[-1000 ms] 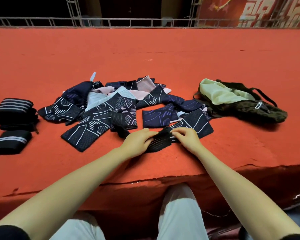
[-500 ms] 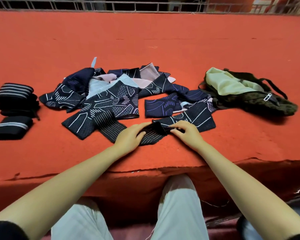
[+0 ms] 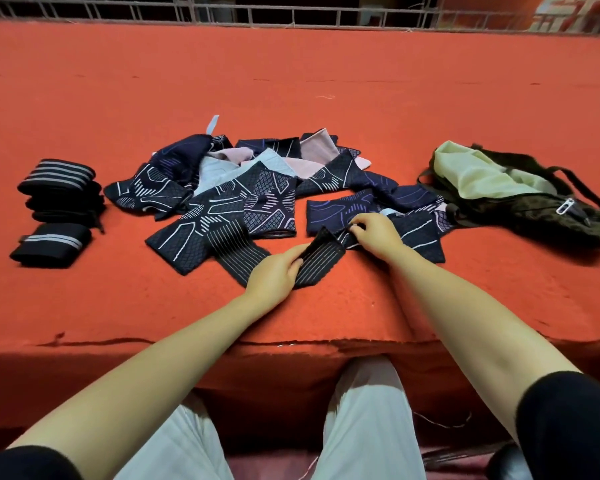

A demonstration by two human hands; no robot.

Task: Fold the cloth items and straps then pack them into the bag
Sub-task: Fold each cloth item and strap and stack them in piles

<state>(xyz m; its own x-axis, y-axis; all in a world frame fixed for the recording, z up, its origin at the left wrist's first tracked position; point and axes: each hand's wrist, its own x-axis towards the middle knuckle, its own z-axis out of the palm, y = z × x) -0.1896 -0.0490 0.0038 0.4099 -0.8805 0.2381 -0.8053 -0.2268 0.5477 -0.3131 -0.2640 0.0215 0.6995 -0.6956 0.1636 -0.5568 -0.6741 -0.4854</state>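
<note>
Fingers of my left hand [image 3: 274, 277] pinched one end of the black striped strap [image 3: 317, 263], and my right hand [image 3: 374, 233] pinched its other end, so the strap hung a little above the red table [image 3: 291, 81]. Just behind my hands lay the messy pile of dark patterned cloths [image 3: 250, 192]. I saw the folded straps [image 3: 58, 209] stacked far to the left and the open green bag [image 3: 520, 195] to the right.

The right hand [image 3: 374, 233] is lifting the striped strap [image 3: 321, 261] end up and back, while the left hand [image 3: 274, 278] is apparently sliding nearer, pinning the fold.
</note>
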